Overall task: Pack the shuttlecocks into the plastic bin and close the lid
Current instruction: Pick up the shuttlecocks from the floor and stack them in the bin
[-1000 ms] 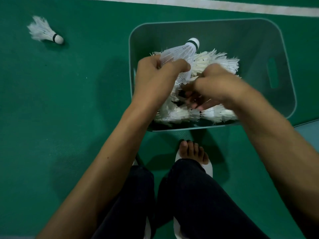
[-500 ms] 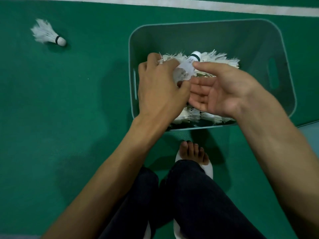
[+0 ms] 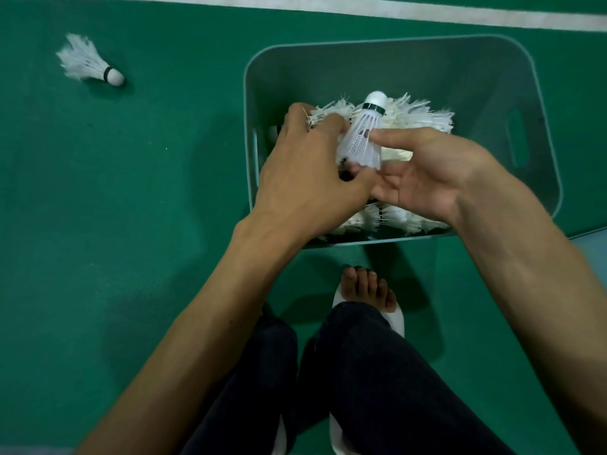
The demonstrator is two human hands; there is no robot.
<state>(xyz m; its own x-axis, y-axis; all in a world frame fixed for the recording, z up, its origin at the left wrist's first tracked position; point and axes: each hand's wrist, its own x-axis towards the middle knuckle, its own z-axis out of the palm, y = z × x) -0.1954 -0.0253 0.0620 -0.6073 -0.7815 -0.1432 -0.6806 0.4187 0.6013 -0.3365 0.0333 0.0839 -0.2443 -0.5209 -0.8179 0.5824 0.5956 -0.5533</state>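
Most of the view is green court floor [image 3: 131, 224], crossed at the top by a white line [image 3: 394, 9]. On it stands the plastic bin [image 3: 410, 60], pale teal, with no lid on it and a handle slot [image 3: 515, 137] cut in its right wall. The person's dark trouser legs [image 3: 377, 389] fill the lower middle, and both bare forearms reach up from the bottom corners to meet over the near half of the bin.

A pile of shuttlecocks [image 3: 417, 116] lies inside the bin, white feathers bristling behind and below the hands. The left hand [image 3: 308, 172] shows its back, its fingers curled in against the feathers and round the left side of the held shuttlecock [image 3: 364, 136]. This one has a white mesh-like skirt and stands nearly upright above the pile, cork end up and banded in black. The right hand [image 3: 427, 172] lies palm up with loosely spread fingers, its straight thumb touching the skirt's right side. Whether its fingers also bear on the skirt's lower rim cannot be told.

One bare foot [image 3: 364, 287] in a white slipper [image 3: 392, 320] rests just in front of the bin. A loose shuttlecock [image 3: 88, 64] lies on its side on the floor, well apart to the upper left.
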